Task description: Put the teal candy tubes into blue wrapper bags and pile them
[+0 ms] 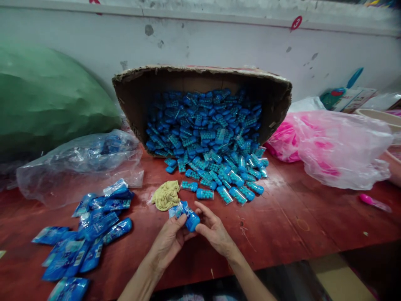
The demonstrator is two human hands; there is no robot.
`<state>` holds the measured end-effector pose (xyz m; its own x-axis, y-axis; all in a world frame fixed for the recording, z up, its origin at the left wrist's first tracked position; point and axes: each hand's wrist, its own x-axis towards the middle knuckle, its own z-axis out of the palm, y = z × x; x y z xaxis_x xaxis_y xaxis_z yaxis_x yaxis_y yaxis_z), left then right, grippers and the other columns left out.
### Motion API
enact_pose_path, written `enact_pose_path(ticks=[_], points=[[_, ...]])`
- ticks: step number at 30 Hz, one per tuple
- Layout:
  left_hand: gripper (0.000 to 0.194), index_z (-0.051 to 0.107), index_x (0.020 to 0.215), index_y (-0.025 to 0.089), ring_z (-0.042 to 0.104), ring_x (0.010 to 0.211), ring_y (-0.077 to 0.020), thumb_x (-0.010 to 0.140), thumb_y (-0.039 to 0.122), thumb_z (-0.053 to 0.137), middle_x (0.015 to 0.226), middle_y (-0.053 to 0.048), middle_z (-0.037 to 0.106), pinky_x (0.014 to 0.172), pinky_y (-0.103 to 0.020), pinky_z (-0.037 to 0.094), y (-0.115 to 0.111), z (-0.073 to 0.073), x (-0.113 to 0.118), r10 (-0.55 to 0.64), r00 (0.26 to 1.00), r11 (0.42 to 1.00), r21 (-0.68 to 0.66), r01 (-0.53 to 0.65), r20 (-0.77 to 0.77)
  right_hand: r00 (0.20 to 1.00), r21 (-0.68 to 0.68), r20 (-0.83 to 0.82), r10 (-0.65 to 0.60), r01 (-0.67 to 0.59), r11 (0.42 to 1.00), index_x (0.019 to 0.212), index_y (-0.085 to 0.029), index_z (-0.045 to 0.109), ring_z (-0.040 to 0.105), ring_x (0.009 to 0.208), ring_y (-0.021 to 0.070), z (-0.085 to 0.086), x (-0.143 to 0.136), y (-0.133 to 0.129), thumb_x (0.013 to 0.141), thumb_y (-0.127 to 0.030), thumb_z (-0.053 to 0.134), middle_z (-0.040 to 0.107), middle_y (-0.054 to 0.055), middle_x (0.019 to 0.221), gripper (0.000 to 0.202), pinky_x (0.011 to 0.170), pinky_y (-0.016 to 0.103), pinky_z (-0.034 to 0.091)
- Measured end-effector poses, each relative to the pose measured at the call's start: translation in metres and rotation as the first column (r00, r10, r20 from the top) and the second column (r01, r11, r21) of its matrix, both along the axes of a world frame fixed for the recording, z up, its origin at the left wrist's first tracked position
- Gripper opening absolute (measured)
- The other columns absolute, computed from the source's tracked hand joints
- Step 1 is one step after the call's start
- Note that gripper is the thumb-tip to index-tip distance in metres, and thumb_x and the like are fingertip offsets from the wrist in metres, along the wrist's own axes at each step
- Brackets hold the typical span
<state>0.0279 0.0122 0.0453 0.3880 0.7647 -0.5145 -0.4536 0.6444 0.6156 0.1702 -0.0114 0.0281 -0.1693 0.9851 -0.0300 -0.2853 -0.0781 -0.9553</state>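
Between my two hands, above the front of the red table, is a small blue-capped bottle [191, 220] with a crinkled blue and clear wrapper on it. My left hand [174, 232] pinches it from the left, thumb on top. On the other side, my right hand [214, 232] has its thumb and fingers around the blue rounded end. Just behind lies a crumpled yellow cloth [166, 195]. Farther back, a tipped cardboard box [203, 75] spills a heap of clear blue-capped bottles [206, 138] filled with small blue balls onto the table.
Several printed blue packets [100, 225] lie piled at the left, before a clear plastic bag [81, 159] and a large green sack [53, 92]. On the right sit a pink and clear plastic bag [332, 146] and a pink-capped bottle [374, 202]. A white wall [200, 44] stands behind.
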Motion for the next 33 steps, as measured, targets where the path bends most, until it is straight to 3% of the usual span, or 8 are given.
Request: enact_pose_path(ticks=[9, 14, 18, 28, 31, 33], points=[[0.02, 0.061, 0.089, 0.014, 0.064, 0.074, -0.0156, 0.071, 0.023, 0.062, 0.078, -0.005, 0.07, 0.066, -0.025, 0.051, 0.006, 0.013, -0.005, 0.019, 0.999, 0.999, 0.027, -0.018, -0.049, 0.949, 0.169, 0.237, -0.21, 0.173, 0.97, 0.113, -0.028, 0.053, 0.053, 0.096, 0.0182, 0.003, -0.011, -0.007, 0.07, -0.015, 0.062, 0.057, 0.002, 0.103, 0.045, 0.09, 0.034, 0.041], [0.019, 0.062, 0.094, 0.014, 0.063, 0.086, -0.0172, 0.075, 0.017, 0.057, 0.088, -0.006, 0.069, 0.077, -0.028, 0.049, 0.007, 0.009, -0.013, -0.095, 0.991, 0.995, 0.016, 0.094, 0.095, 0.984, 0.109, 0.115, -0.138, 0.125, 0.986, 0.117, -0.028, 0.05, 0.054, 0.094, 0.0171, 0.002, -0.007, -0.006, 0.069, -0.012, 0.061, 0.058, 0.001, 0.102, 0.051, 0.087, 0.032, 0.043], [0.019, 0.064, 0.09, 0.015, 0.063, 0.086, -0.0167, 0.071, 0.016, 0.062, 0.086, -0.004, 0.069, 0.079, -0.027, 0.048, 0.003, 0.001, -0.013, -0.045, 0.986, 0.999, 0.024, 0.042, 0.162, 0.999, 0.086, 0.044, 0.005, -0.009, 0.996, 0.118, -0.03, 0.049, 0.052, 0.101, 0.0177, 0.005, -0.004, -0.004, 0.069, -0.009, 0.059, 0.055, 0.0, 0.112, 0.055, 0.088, 0.031, 0.042], [0.018, 0.062, 0.081, 0.015, 0.062, 0.063, -0.0115, 0.068, 0.027, 0.066, 0.07, -0.001, 0.068, 0.07, -0.026, 0.052, -0.012, 0.001, 0.013, 0.225, 0.973, 0.972, -0.065, -0.228, -0.048, 0.934, 0.19, 0.343, -0.102, 0.038, 0.981, 0.123, -0.027, 0.046, 0.052, 0.096, 0.0171, 0.001, -0.002, -0.006, 0.076, -0.019, 0.057, 0.058, 0.001, 0.104, 0.049, 0.091, 0.03, 0.038], [0.018, 0.062, 0.083, 0.014, 0.063, 0.065, -0.0133, 0.07, 0.026, 0.064, 0.073, -0.002, 0.068, 0.072, -0.029, 0.052, -0.013, 0.003, 0.016, 0.197, 0.98, 0.978, -0.058, -0.199, -0.035, 0.946, 0.152, 0.296, -0.129, 0.086, 0.985, 0.122, -0.027, 0.046, 0.054, 0.091, 0.0162, -0.005, -0.004, -0.003, 0.075, -0.018, 0.058, 0.059, 0.001, 0.099, 0.05, 0.087, 0.029, 0.041], [0.017, 0.062, 0.085, 0.014, 0.064, 0.068, -0.0153, 0.072, 0.024, 0.061, 0.075, -0.004, 0.069, 0.074, -0.032, 0.052, -0.012, 0.007, 0.013, 0.172, 0.985, 0.983, -0.059, -0.173, -0.024, 0.968, 0.102, 0.237, -0.081, 0.058, 0.993, 0.121, -0.027, 0.046, 0.055, 0.089, 0.0157, -0.006, -0.006, -0.001, 0.073, -0.017, 0.06, 0.058, 0.001, 0.099, 0.051, 0.083, 0.028, 0.043]])
